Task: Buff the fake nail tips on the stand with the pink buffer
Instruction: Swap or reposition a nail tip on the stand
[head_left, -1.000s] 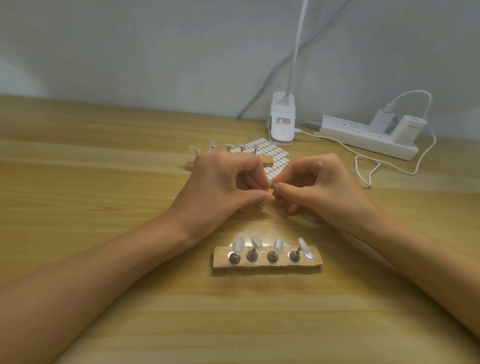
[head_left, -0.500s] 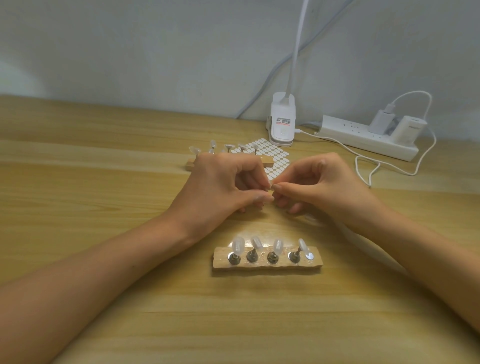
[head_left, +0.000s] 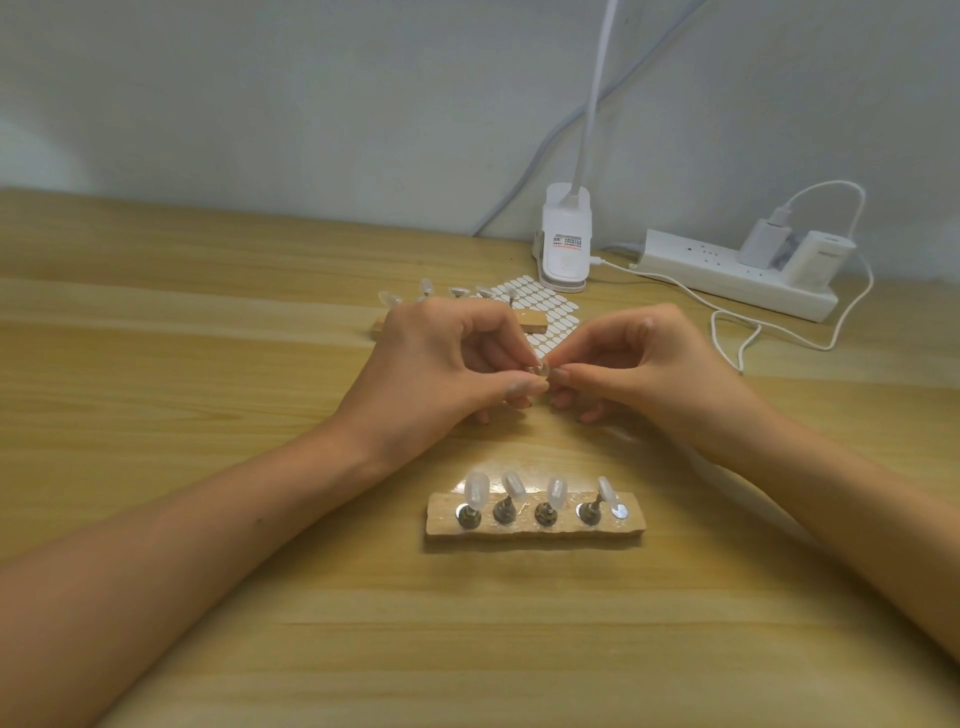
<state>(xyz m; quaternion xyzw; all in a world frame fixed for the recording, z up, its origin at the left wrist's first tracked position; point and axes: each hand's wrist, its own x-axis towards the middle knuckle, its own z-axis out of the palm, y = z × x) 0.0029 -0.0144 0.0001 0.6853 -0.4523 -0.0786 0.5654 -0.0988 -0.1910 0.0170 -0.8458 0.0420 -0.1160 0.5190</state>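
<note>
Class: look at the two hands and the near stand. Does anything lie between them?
Nothing visible does. Only tabletop shows between the hands and the near stand. Both the left hand and right hand pinch a small clear piece, and no pink buffer is in view.

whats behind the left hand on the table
A second wooden stand with clear nail tips on pegs, and a sheet of white oval stickers. The left hand covers the stand's middle, so its full peg count cannot be seen.
</note>
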